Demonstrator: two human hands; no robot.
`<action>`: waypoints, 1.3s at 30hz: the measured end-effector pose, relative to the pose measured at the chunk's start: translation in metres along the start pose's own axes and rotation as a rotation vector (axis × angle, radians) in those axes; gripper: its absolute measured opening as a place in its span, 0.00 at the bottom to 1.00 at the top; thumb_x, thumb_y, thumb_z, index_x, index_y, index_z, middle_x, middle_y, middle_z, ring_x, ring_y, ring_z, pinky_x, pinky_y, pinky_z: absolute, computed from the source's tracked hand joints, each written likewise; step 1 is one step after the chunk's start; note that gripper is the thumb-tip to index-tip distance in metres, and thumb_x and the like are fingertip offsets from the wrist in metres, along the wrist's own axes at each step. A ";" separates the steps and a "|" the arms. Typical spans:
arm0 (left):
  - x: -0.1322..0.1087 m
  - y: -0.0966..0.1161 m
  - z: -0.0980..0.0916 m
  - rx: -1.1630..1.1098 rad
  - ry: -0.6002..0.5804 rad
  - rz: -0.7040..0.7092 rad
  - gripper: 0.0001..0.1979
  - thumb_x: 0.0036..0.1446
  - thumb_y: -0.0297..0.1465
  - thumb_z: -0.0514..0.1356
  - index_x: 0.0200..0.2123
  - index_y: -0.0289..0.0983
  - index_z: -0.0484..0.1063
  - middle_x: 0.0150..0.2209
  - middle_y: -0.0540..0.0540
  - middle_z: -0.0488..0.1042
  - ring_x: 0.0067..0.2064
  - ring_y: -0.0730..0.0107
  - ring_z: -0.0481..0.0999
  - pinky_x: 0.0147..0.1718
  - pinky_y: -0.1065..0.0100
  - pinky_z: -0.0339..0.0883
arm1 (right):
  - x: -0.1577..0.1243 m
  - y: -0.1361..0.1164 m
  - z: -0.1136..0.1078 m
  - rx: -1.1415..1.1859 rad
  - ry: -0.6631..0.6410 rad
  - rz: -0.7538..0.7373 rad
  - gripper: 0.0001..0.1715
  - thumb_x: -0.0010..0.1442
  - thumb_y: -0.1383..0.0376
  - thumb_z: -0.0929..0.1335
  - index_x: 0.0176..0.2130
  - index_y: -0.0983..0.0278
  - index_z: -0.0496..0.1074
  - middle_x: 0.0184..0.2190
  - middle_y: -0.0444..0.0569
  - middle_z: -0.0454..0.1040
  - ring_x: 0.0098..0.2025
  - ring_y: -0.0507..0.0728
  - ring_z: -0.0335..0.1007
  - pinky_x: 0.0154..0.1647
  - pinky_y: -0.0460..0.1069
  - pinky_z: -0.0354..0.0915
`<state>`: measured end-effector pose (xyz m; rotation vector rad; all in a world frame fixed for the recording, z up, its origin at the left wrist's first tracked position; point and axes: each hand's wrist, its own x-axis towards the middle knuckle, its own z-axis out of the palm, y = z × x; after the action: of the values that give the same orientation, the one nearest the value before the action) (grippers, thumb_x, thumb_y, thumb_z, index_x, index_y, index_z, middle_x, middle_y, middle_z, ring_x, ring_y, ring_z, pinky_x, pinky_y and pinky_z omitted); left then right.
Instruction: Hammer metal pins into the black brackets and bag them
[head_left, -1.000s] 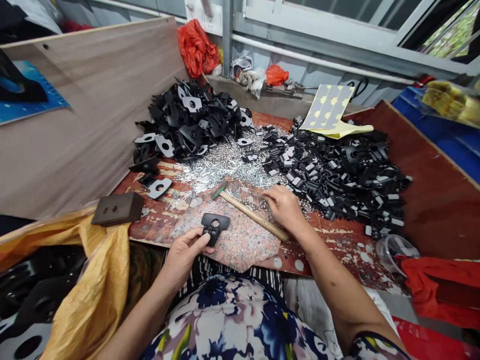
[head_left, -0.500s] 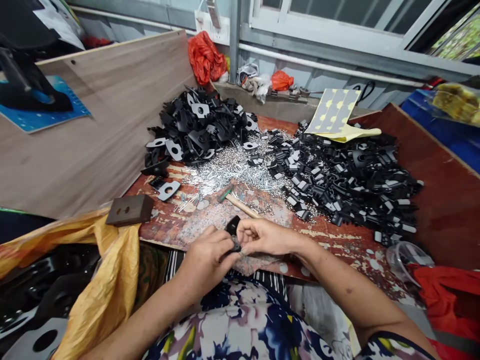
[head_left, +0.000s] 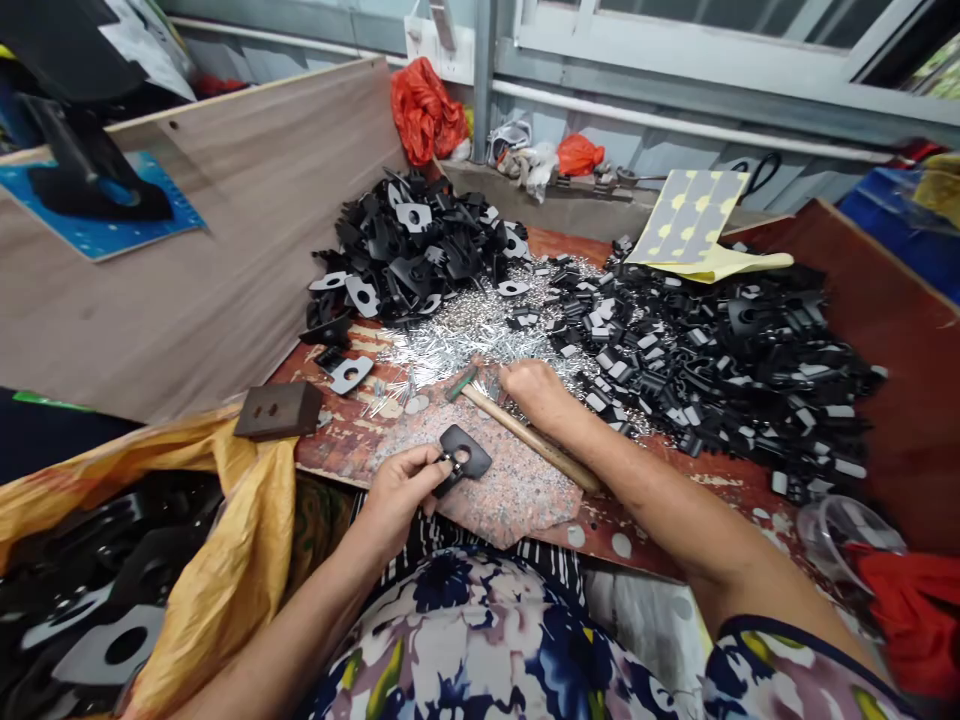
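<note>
My left hand pinches a black plastic plate with a round hole, holding it over a speckled stone slab. My right hand reaches forward to the heap of small silver pins, fingers curled down into it; what they hold is hidden. A hammer with a wooden handle lies on the slab, just beside and under my right wrist.
A pile of black plates lies at the back left, a wide pile of small black clips at the right. A dark block sits at the table's left edge. A yellow bag of parts hangs left. Sticker sheets lie behind.
My right hand left the black plate, where both hands met, and reached forward to the pin heap. My left hand keeps the plate and has turned it flat, hole up.
</note>
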<state>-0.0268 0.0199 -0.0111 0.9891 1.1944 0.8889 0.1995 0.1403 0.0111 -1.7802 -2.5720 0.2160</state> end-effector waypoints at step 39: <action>-0.035 -0.009 -0.004 -0.591 0.032 -0.004 0.17 0.53 0.40 0.71 0.32 0.37 0.69 0.28 0.54 0.67 0.27 0.76 0.66 0.28 0.73 0.67 | -0.100 -0.129 -0.006 0.024 0.565 -0.617 0.12 0.71 0.70 0.62 0.42 0.62 0.75 0.27 0.47 0.71 0.31 0.56 0.62 0.33 0.54 0.63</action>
<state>-0.0360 -0.0155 -0.0089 0.4940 0.8764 1.1682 0.1150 0.0035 0.0395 -0.7926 -2.4929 -0.2284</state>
